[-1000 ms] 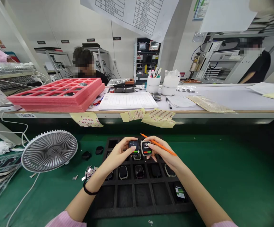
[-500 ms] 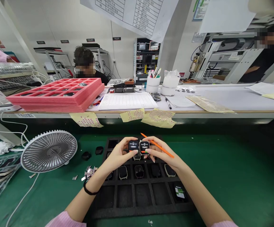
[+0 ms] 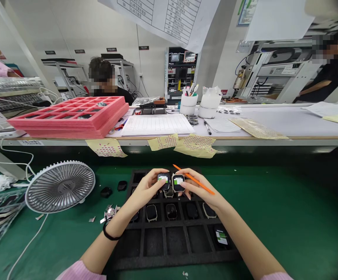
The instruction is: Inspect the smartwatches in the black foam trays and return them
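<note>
My left hand (image 3: 149, 186) is closed on a dark smartwatch (image 3: 163, 179), its thumb on the lit screen. A light-framed smartwatch (image 3: 178, 182) sits in my right hand (image 3: 198, 186), whose thumb also touches the glass. Both screens show white and green. An orange stick (image 3: 194, 179), perhaps a pen, lies across the fingers of my right hand. Below the hands is a black foam tray (image 3: 154, 261) with watch bodies in several compartments. One tray watch (image 3: 221, 236), at the lower right, has a lit white and green screen; the others there look dark.
A round fan (image 3: 60, 187) stands left on the green mat (image 3: 280, 217). Two black watch-like pieces (image 3: 122, 185) and small scraps (image 3: 110, 212) lie beside the tray. The shelf ahead bears pink foam trays (image 3: 69, 128) and paper sheets (image 3: 159, 124). Two people work beyond it.
Both held watches' screens have gone from dark with text to white and green. The left thumb has moved up onto its screen. The hands otherwise stay nearly in place.
</note>
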A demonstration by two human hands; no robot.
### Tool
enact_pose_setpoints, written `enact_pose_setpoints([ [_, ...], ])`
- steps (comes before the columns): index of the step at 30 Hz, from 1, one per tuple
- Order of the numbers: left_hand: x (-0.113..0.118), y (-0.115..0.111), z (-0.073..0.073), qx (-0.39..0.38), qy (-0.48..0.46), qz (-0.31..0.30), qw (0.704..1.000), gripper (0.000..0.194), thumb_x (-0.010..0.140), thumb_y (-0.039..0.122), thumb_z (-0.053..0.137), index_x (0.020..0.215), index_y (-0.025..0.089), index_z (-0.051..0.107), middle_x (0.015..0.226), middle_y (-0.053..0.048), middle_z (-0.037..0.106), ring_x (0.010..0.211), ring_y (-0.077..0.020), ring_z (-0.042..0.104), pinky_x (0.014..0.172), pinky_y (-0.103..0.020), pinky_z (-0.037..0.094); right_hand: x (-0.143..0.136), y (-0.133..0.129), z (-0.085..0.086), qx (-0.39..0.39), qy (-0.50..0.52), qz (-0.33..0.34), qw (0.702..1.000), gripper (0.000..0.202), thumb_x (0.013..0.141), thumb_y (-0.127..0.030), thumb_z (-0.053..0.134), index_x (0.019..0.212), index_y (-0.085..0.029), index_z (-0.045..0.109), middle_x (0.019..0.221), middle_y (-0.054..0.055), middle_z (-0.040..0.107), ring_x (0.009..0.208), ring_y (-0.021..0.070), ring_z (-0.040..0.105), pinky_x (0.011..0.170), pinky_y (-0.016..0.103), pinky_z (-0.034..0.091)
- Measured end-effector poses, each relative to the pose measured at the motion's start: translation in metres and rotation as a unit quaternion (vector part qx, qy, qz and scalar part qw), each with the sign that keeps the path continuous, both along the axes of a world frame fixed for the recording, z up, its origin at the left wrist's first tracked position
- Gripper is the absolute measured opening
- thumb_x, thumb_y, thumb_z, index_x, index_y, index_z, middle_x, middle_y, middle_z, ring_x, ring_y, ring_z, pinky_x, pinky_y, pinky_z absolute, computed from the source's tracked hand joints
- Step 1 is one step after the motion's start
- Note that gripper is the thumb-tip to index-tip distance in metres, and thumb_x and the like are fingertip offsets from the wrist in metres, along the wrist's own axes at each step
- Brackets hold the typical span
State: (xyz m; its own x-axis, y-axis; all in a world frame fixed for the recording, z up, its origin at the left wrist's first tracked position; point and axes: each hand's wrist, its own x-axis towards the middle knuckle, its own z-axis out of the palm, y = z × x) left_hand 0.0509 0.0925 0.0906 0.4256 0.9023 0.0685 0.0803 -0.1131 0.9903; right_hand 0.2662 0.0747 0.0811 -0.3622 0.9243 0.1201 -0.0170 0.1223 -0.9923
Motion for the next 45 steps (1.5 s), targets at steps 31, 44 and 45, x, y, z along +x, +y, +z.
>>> enact_pose_setpoints([
  [31,0.000,-0.002,0.004,0.030,0.023,-0.011,0.999,0.046,0.081,0.036,0.064,0.122,0.019,0.054,0.118,-0.010,0.060,0.096,-0.0205,0.057,0.081,-0.031,0.045,0.005,0.004,-0.003,0.011,-0.003,0.026,1.000,0.039,0.080,-0.032,0.070,0.114,-0.023,0.055,0.090,0.003,0.065,0.073,0.0180,0.069,0.048,0.023,0.048],
  [44,0.002,-0.001,0.006,0.013,0.031,0.023,0.999,0.036,0.082,0.050,0.059,0.091,0.016,0.067,0.082,-0.004,0.065,0.069,-0.0145,0.053,0.057,-0.024,0.037,-0.001,0.004,-0.006,-0.016,-0.004,-0.028,0.999,0.027,0.081,-0.038,0.068,0.102,-0.022,0.060,0.070,-0.001,0.065,0.054,0.0137,0.065,0.044,0.021,0.047],
  [45,0.003,-0.002,0.007,0.010,0.030,0.026,0.999,0.035,0.081,0.050,0.060,0.088,0.016,0.067,0.081,-0.004,0.065,0.068,-0.0141,0.052,0.058,-0.024,0.037,-0.001,0.004,-0.006,-0.016,0.001,-0.025,1.000,0.028,0.080,-0.037,0.069,0.102,-0.022,0.060,0.069,-0.002,0.065,0.054,0.0133,0.065,0.044,0.021,0.047],
])
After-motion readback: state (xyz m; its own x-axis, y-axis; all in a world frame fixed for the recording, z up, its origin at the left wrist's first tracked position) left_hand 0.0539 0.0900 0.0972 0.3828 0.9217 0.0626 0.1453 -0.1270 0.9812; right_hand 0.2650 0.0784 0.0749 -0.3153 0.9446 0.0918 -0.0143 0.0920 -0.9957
